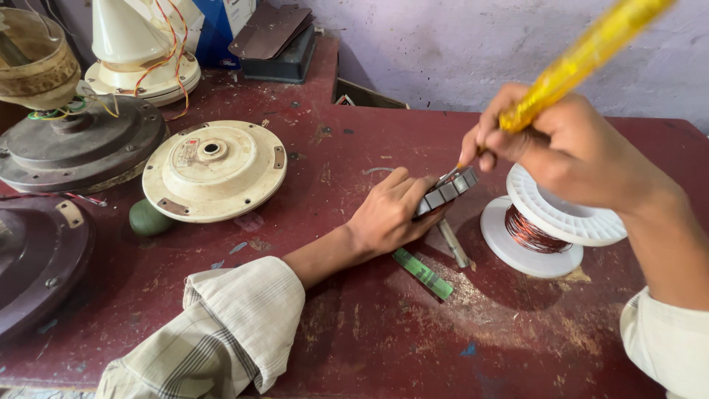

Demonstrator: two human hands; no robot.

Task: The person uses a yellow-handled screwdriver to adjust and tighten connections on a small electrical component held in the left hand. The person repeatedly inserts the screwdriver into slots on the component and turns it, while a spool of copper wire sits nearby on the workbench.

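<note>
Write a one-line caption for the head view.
Left hand steadies a slotted metal core while right hand works a yellow-handled tool into it, beside a copper-wire spool.

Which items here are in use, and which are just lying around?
In use: left hand holding the slotted metal core; right hand working a yellow-handled tool at it; copper wire spool beside it.

Lying about: cream fan cover, dark fan housing, green strip, green lump.
</note>
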